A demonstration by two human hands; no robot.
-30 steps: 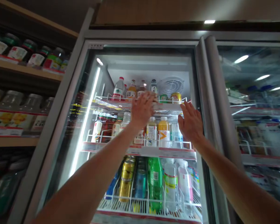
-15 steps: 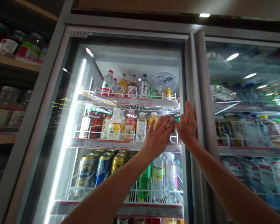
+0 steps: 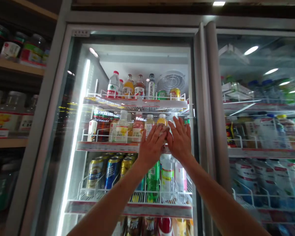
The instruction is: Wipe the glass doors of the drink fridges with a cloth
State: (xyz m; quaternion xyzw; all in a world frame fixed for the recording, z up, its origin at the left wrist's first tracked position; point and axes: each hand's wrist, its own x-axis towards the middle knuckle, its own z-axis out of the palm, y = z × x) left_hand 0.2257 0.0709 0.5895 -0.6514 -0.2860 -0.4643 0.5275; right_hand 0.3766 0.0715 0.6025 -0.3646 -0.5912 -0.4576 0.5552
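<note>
A glass door (image 3: 127, 49) of a lit drinks fridge stands right in front of me. My left hand (image 3: 151, 147) presses a small, pale, crumpled cloth (image 3: 164, 129) against the glass, its fingers over part of it. Beside it, my right hand (image 3: 181, 139) lies on the door with fingers stretched upward, its thumb side close to the cloth. Whether the right thumb grips the cloth I cannot tell. Behind the glass, the hands cover part of the second shelf and several bottles there.
Inside are shelves with bottles, beer cans (image 3: 94, 175) and a green bottle (image 3: 153, 180). A vertical metal door frame (image 3: 217, 114) stands to the right, with a second glass door (image 3: 260, 131) beyond. At the left is an open shelf (image 3: 14, 67) of jars.
Both hands and the cloth have moved left across the glass, away from the door's right edge. The right hand has shifted most. The view has shifted slightly.
</note>
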